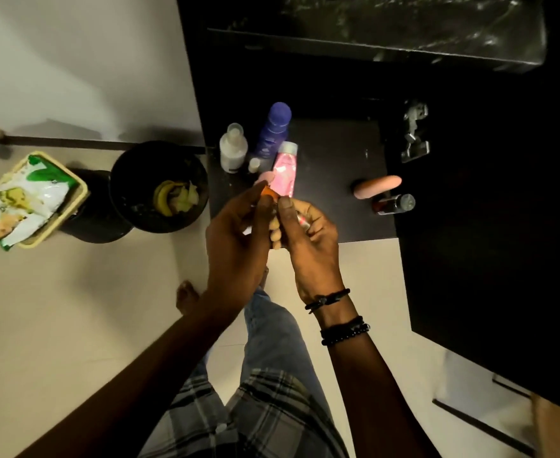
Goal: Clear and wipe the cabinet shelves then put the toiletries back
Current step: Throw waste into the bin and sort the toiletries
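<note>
Both my hands meet in front of the dark cabinet shelf (338,166) around a small orange-capped tube (267,192). My left hand (239,239) pinches its orange end. My right hand (308,246) wraps the body, which is mostly hidden by fingers. On the shelf's left stand a white bottle (233,150), a blue spray can (273,130), a pink bottle (285,171) with a silver cap and a tiny bottle (254,165). On the right of the shelf lie a peach tube (377,186) and a dark brown bottle (394,203).
A black bin (159,190) with banana peels stands on the floor left of the cabinet. Beside it is a yellow basket (73,206) with green-white packets. The open black cabinet door (486,259) is on the right, with a metal hinge (415,133). My bare foot (187,295) is below.
</note>
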